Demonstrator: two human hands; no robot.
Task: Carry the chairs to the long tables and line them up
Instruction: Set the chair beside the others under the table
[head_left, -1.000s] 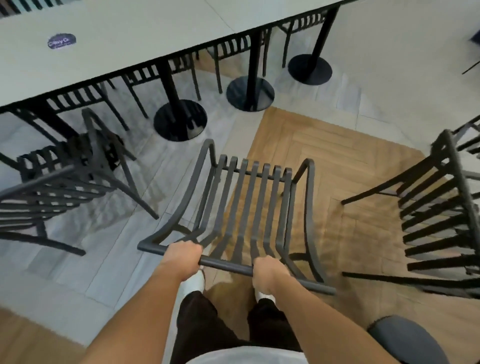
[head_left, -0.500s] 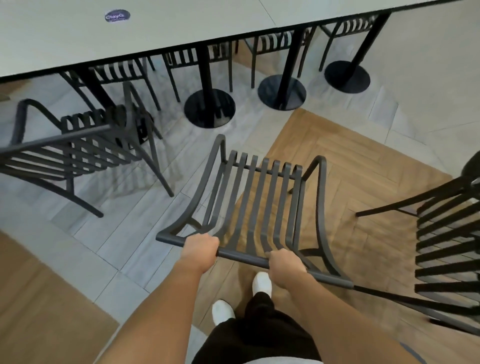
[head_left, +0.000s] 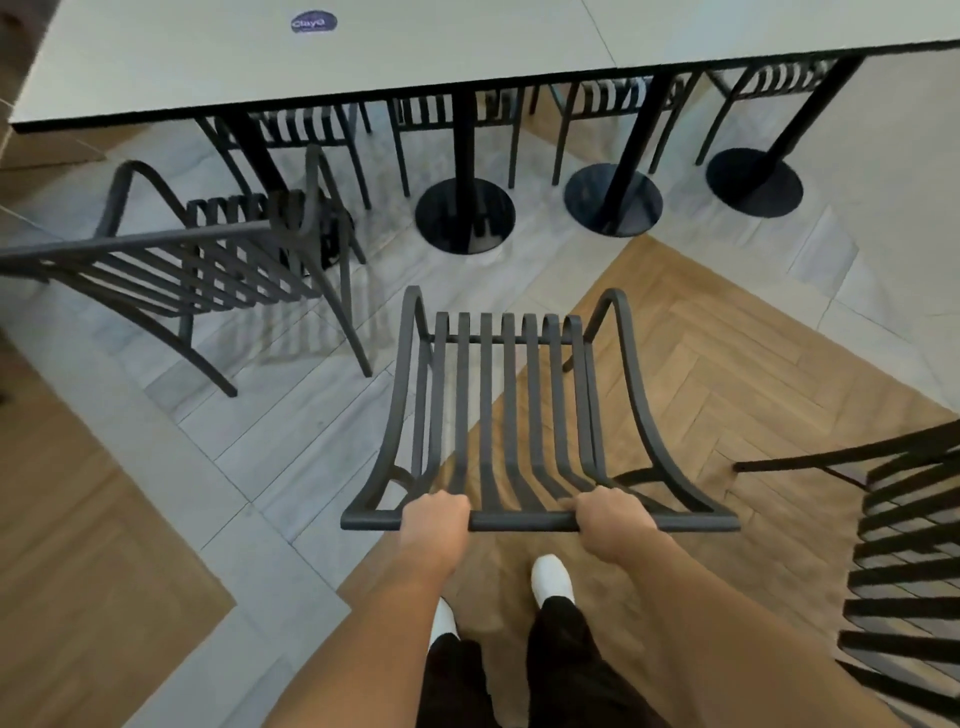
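While the left hand (head_left: 435, 519) and right hand (head_left: 613, 519) each keep their grip clamped on its top bar, the black chair (head_left: 506, 415) hangs short of the long desk (head_left: 415, 57). Carrying is the step; next, I think, it slides up beside the parked chair (head_left: 208, 260). Hard, smooth, curved metal slats.

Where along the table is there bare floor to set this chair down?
Free: the grey tile between the slatted chair both hands hold and the two middle round table bases. Crowded: left, where a parked chair stands at the table edge; right, another chair close by the right hand.
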